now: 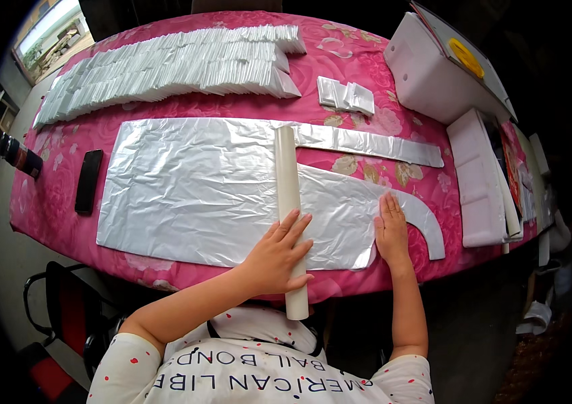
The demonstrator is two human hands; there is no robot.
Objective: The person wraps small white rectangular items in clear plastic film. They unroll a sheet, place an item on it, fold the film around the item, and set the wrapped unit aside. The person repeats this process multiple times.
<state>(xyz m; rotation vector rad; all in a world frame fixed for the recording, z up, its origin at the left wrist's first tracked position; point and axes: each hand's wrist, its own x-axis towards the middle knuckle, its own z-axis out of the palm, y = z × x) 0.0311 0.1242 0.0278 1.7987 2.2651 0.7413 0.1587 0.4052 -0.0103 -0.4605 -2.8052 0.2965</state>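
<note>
The tablecloth (50, 195) is showing hot pink, patterned with paler pink roses and beige-green leaves. The foil-like sheet (185, 188) is gleaming silver, while the tube (288, 175) is looking plain creamy white. The rows of folded packets (171, 71) are shining whitish silver, and the small packets (345, 95) are matching them. The phone (88, 182) is appearing black, the foam boxes (427, 74) off-white, the ring (466, 58) bright yellow. The white shirt (245, 367) is displaying red specks and dark navy lettering; the chair (67, 303) is pairing black with red.
</note>
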